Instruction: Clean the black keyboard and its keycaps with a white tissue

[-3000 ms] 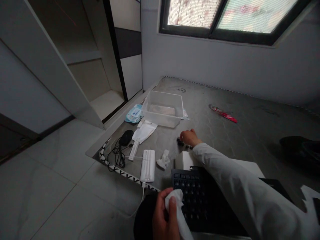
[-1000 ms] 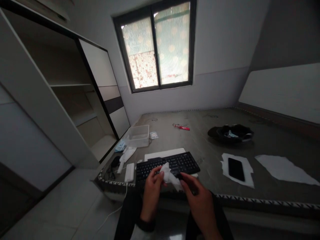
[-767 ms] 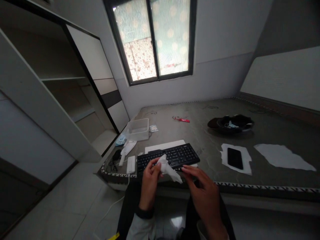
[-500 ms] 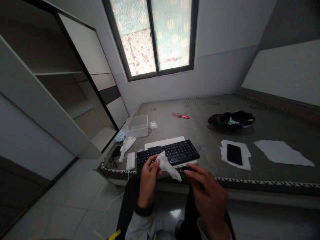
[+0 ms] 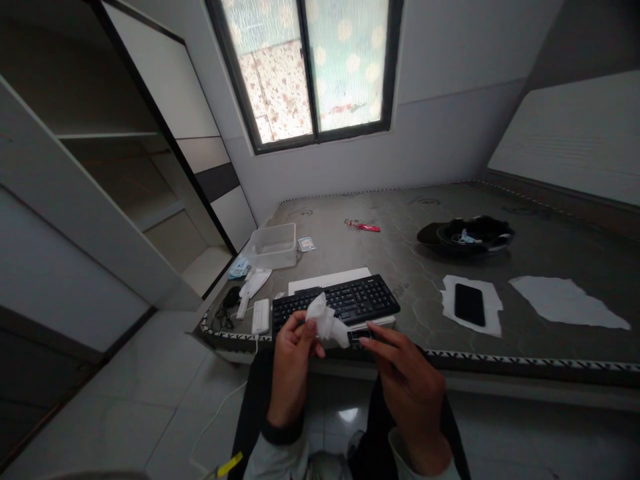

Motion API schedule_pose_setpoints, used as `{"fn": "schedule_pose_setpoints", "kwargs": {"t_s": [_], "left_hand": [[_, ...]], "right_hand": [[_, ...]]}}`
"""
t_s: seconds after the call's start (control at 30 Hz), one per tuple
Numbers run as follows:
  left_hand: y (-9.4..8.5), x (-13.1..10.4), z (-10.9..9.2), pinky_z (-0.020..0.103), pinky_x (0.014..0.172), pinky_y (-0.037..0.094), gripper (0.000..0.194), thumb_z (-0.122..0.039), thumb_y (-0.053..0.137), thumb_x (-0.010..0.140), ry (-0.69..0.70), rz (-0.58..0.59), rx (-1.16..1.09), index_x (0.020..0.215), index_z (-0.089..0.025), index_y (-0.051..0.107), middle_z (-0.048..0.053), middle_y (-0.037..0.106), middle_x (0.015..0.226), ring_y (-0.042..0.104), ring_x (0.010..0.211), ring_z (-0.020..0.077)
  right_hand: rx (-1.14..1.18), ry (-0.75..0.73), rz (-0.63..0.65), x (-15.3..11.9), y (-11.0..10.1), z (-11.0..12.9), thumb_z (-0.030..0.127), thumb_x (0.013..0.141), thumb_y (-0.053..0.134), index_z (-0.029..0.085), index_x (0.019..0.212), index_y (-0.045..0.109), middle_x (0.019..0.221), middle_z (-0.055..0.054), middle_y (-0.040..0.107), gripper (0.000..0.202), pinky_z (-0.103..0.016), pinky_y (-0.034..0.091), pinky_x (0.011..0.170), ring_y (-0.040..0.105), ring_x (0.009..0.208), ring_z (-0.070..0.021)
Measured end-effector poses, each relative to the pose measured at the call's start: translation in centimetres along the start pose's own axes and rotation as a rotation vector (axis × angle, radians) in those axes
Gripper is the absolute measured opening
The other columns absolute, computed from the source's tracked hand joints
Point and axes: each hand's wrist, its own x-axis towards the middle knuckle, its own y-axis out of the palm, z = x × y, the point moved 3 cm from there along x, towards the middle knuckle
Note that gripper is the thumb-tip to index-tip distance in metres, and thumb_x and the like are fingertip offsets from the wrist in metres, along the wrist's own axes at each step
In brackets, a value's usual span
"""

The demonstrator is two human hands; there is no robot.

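1. The left hand (image 5: 293, 350) has its grip closed on a crumpled white tissue (image 5: 326, 322), pinched between thumb and fingers above the near edge of the keyboard (image 5: 363, 297).
2. The right hand (image 5: 407, 367) grasps a small black object (image 5: 359, 336) at the fingertips; it sits at the tissue's right end, though whether the two touch is hard to tell.
3. Both hands are over the near edge of a grey bed (image 5: 400, 263), with the keyboard lying on a white flat piece (image 5: 327, 279) just beyond them.
4. Left of the keyboard is a white power bank (image 5: 261, 317); farther back stands a clear plastic bin (image 5: 273, 247).
5. To the right, a black phone (image 5: 469, 305) rests on white paper (image 5: 450, 297), with a dark cap (image 5: 465, 239) behind it.
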Motion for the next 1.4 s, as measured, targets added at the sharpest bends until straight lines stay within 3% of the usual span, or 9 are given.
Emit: {"fn": "schedule_pose_setpoints", "kwargs": {"t_s": [0.17,0.37,0.47,0.63,0.77,0.87,0.97,1.1,1.4], "left_hand": [[0.0,-0.4,-0.5,0.017,0.055,0.039,0.025,-0.042,0.064,0.082,0.089,0.03,0.037,0.087,-0.018,0.062,-0.004,0.058,0.068,0.051,0.057,0.0075],[1.1,-0.9,-1.1,0.025,0.067,0.042,0.028,-0.039,0.057,0.087,0.154,0.208,0.244,0.087,-0.016,0.074,0.003,0.065,0.075,0.055,0.071,0.0156],[1.2,-0.8,-0.9,0.028,0.073,0.043,0.026,-0.036,0.058,0.087,0.233,0.255,0.247,0.088,-0.016,0.075,0.006,0.066,0.083,0.057,0.08,0.0186],[1.0,-0.6,-0.4,0.029,0.077,0.042,0.032,-0.038,0.065,0.082,0.284,0.345,0.291,0.106,-0.019,0.072,0.005,0.062,0.087,0.054,0.083,0.0194],[1.4,-0.6,-0.1,0.028,0.075,0.043,0.034,-0.039,0.067,0.08,0.173,0.345,0.264,0.106,-0.019,0.073,0.006,0.067,0.088,0.057,0.083,0.0201],[1.6,-0.4,0.3,0.025,0.062,0.042,0.036,-0.042,0.065,0.08,0.025,0.319,0.209,0.107,-0.019,0.072,0.005,0.07,0.082,0.057,0.07,0.0175],[1.6,0.0,0.4,0.022,0.049,0.033,0.037,-0.046,0.062,0.081,-0.027,0.263,0.241,0.102,-0.017,0.074,0.0,0.063,0.064,0.046,0.051,0.0107],[1.2,0.3,0.6,0.021,0.048,0.031,0.038,-0.048,0.06,0.082,-0.06,0.258,0.229,0.094,-0.015,0.075,-0.003,0.054,0.054,0.042,0.048,0.0087],[1.5,-0.1,0.7,0.021,0.053,0.04,0.037,-0.032,0.067,0.078,-0.094,0.335,0.075,0.11,-0.015,0.07,0.006,0.071,0.082,0.052,0.059,0.0104]], "right_hand": [[0.026,0.004,0.034,0.1,0.5,0.0,0.01,0.085,0.06,0.029,0.102,0.068,0.109,-0.002,0.071,0.027,-0.024,0.052,0.087,0.066,0.099,-0.0128],[0.089,0.026,0.029,0.3,1.2,0.5,0.014,0.085,0.062,0.027,0.097,0.069,0.096,0.0,0.073,0.019,-0.02,0.053,0.079,0.069,0.089,-0.0113],[0.139,0.114,0.03,0.2,1.5,0.4,0.019,0.084,0.064,0.028,0.094,0.069,0.088,0.002,0.074,0.014,-0.02,0.054,0.075,0.07,0.082,-0.0117],[0.192,0.322,0.005,0.0,1.7,-0.2,0.03,0.081,0.067,0.027,0.091,0.07,0.085,0.001,0.075,0.01,-0.026,0.056,0.072,0.069,0.074,-0.0151],[0.25,0.458,0.03,0.0,2.0,-0.8,0.034,0.082,0.066,0.025,0.089,0.07,0.087,-0.001,0.074,0.012,-0.03,0.055,0.076,0.068,0.081,-0.0174],[0.24,0.545,0.051,-0.2,2.3,-1.3,0.038,0.082,0.064,0.025,0.092,0.069,0.089,-0.002,0.072,0.017,-0.032,0.053,0.078,0.067,0.083,-0.0184],[0.241,0.607,0.059,-0.3,2.6,-1.7,0.041,0.083,0.062,0.024,0.094,0.068,0.092,-0.003,0.071,0.021,-0.033,0.052,0.078,0.066,0.085,-0.0189],[0.244,0.643,0.071,-0.4,2.8,-1.9,0.043,0.083,0.062,0.023,0.094,0.068,0.093,-0.004,0.071,0.024,-0.034,0.051,0.079,0.066,0.085,-0.0195],[0.196,0.626,0.043,-0.2,2.6,-1.7,0.042,0.083,0.061,0.023,0.096,0.068,0.092,-0.004,0.073,0.024,-0.033,0.052,0.077,0.067,0.081,-0.0194]]}}
